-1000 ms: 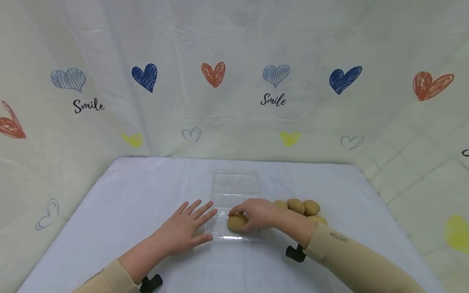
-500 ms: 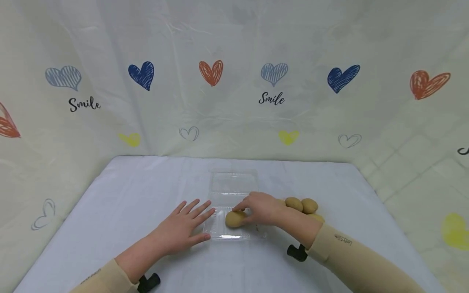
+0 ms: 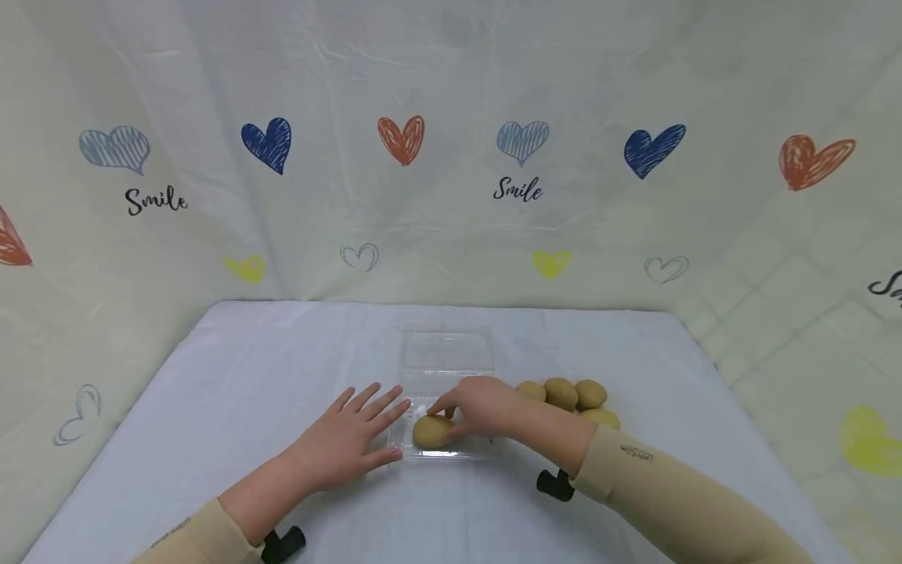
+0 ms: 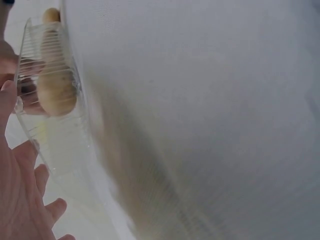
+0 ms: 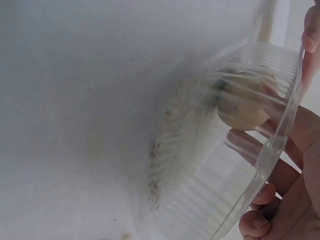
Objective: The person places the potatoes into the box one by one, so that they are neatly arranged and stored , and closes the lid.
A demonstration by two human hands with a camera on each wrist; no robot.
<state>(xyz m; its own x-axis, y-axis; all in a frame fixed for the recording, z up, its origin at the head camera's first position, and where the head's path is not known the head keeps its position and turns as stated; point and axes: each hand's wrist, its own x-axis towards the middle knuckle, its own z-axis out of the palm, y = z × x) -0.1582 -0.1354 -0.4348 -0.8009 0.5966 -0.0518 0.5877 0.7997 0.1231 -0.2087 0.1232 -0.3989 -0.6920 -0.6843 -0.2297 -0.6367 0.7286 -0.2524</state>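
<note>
A clear plastic clamshell box (image 3: 446, 350) lies on the table with its lid folded back, away from the person. My right hand (image 3: 482, 406) reaches into the base and grips a potato (image 3: 431, 432) between thumb and fingers, near the left side. Through the ribbed wall, the right wrist view shows this potato (image 5: 244, 105) low in the base with fingers around it. My left hand (image 3: 343, 440) is spread, fingers straight, its fingertips right at the box's left rim. In the left wrist view the potato (image 4: 57, 92) shows behind the clear wall.
Several more potatoes (image 3: 561, 394) sit in a cluster right of the box, partly behind the right forearm. A white cloth (image 3: 282, 345) covers the table. Behind it hangs a pale curtain (image 3: 451, 70) with printed hearts. Both wrists carry small black camera mounts (image 3: 555, 486).
My right hand has shifted the potato leftward inside the box, closer to the left wall. The left hand keeps its place at the rim.
</note>
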